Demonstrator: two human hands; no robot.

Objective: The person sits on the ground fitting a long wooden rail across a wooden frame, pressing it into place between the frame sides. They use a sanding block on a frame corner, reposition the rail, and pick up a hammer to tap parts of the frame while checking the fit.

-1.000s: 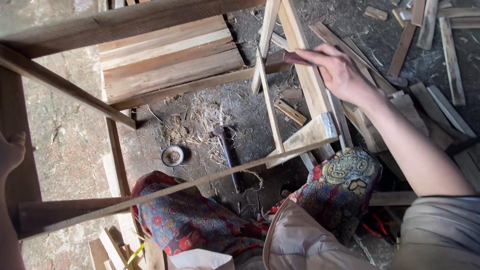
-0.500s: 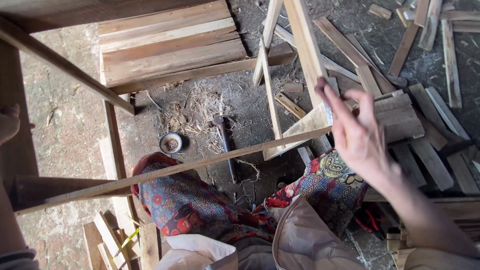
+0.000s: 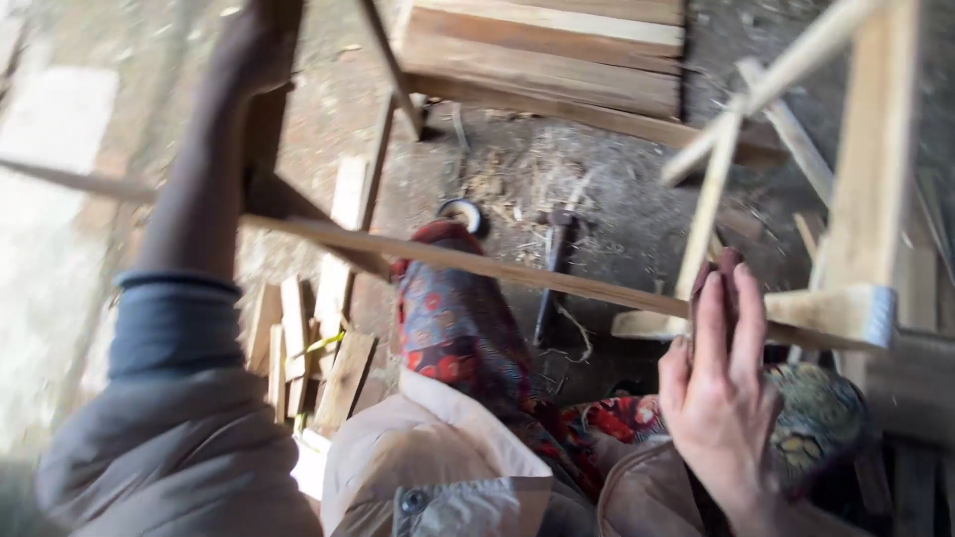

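Observation:
My left hand (image 3: pixel 254 50) reaches up at the top left and grips a dark wooden post (image 3: pixel 267 149) of a rough wooden frame. A thin slat (image 3: pixel 497 267) of that frame runs across the view above my patterned lap. My right hand (image 3: pixel 718 398), at the lower right, presses a small dark reddish-brown piece (image 3: pixel 724 270) with flat fingers against the slat, where it meets a pale wooden block (image 3: pixel 836 310). The view is motion-blurred.
A hammer (image 3: pixel 552 268) and a small round tin (image 3: pixel 463 213) lie on the dirt floor among wood shavings. Stacked planks (image 3: pixel 557 50) sit at the top. Short wood offcuts (image 3: pixel 308 348) lie at the left, and pale frame pieces (image 3: pixel 865 149) stand at the right.
My right hand has come down from the upper frame pieces to the thin slat near my lap. My left arm has come into view, gripping the dark post. The view swung left.

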